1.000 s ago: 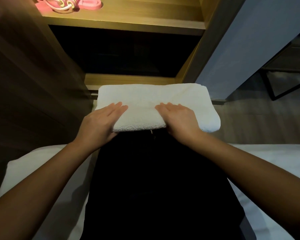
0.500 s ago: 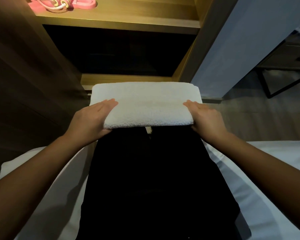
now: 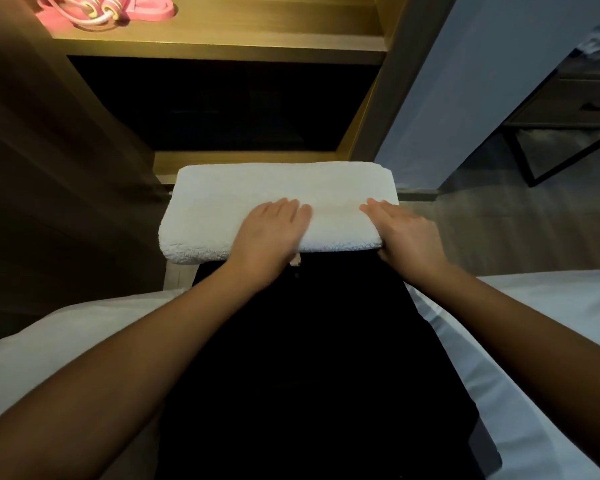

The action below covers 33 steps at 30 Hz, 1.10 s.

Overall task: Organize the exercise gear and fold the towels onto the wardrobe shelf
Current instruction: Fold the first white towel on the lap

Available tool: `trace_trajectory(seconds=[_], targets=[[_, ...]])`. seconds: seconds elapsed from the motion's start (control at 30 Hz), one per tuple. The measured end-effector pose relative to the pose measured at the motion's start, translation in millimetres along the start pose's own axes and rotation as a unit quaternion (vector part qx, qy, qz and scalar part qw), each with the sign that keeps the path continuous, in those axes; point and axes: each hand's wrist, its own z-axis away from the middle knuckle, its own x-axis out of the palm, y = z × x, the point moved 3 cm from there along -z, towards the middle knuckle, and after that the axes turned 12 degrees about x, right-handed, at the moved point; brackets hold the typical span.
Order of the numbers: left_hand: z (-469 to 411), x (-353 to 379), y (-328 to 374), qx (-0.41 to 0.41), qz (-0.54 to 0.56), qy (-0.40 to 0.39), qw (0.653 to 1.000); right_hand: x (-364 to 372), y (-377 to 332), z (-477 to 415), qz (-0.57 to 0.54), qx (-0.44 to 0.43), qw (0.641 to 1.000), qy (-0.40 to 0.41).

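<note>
Left hand [image 3: 269, 233], moved inward, and right hand [image 3: 407, 237] press flat, smoothing the folded white towel [image 3: 274, 181]; next, probably lifting it onto the wardrobe shelf [image 3: 257, 32].

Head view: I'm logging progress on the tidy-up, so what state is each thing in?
White towel: folded into a thick rectangle, flat on the lap.
Left hand: open, fingers straight, pressing the towel's top.
Right hand: open, flat on the towel's near right corner.
Pink exercise gear: lying on the lit upper shelf.
</note>
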Motion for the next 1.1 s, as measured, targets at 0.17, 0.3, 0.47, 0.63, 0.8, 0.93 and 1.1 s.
trace_trajectory(seconds=[0.17, 0.3, 0.47, 0.63, 0.8, 0.93, 1.1], targets=[[52, -3, -60, -0.032, 0.001, 0.04, 0.999, 4, -1, -8, -0.013, -0.008, 1.0, -0.005], [79, -1, -93, -0.092, 0.036, 0.043, 0.994, 5, 1, -11, -0.007, -0.009, 1.0, -0.009], [98, 0, -79, -0.054, 0.027, 0.027, 0.998, 10, 14, 2, -0.021, 0.017, 0.999, -0.046], [103, -12, -93, -0.206, 0.372, 0.083, 0.901, 12, 32, -2, -0.249, 0.08, 0.936, -0.235], [78, -3, -126, -0.502, 0.424, 0.093, 0.748, 9, 41, -39, -0.358, 0.316, 0.866, -0.148], [82, 16, -135, -0.575, 0.645, -0.056, 0.5, 28, 53, -59, -0.344, 0.447, 0.786, -0.251], [88, 24, -152, -0.565, 0.617, -0.198, 0.511, 36, 51, -51, -0.341, 0.463, 0.652, -0.494]])
